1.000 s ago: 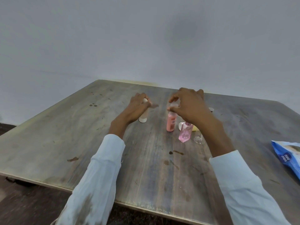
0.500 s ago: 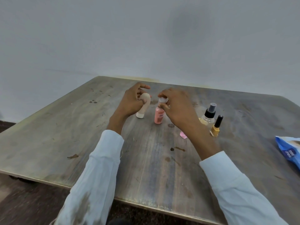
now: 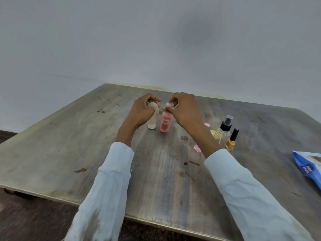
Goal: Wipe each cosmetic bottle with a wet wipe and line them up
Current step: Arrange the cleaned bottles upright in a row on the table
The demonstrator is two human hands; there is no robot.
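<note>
My left hand point(image 3: 141, 111) grips the top of a beige tube point(image 3: 153, 119) that stands cap-down on the table. Right beside it stands a pink bottle point(image 3: 165, 123), and my right hand point(image 3: 185, 110) holds its white cap at the top. To the right, a clear spray bottle point(image 3: 224, 132) with a black pump and a yellow nail polish bottle point(image 3: 231, 142) stand close together. A small pink item point(image 3: 197, 148) shows partly behind my right wrist. No wipe is visible in either hand.
A worn wooden table point(image 3: 69, 153) carries everything. A blue wet wipe pack point(image 3: 309, 166) lies at the right edge. A pale yellow round thing point(image 3: 214, 133) and a small pink cap point(image 3: 207, 125) sit behind my right forearm. A plain wall rises beyond the table.
My right hand has moved the pink bottle left until it stands next to the beige tube. The spray bottle and nail polish came into view as my arm shifted.
</note>
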